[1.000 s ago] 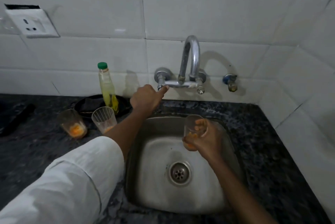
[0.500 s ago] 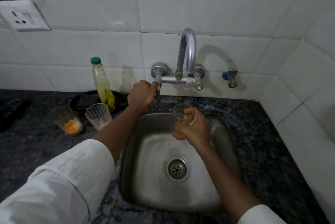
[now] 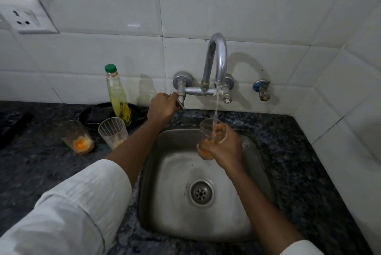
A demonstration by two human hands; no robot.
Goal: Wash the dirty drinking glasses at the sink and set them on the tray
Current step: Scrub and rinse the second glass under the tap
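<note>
On the desk at my left stand two dirty glasses, one with orange dregs and a ribbed one beside it, in front of an oil bottle and a dark tray. My left hand grips the tap handle. Water runs into the glass my right hand grasps over the sink. I judge this the rinse of the first glass; next I should swill out the orange residue, then carry it left to the tray.
</note>
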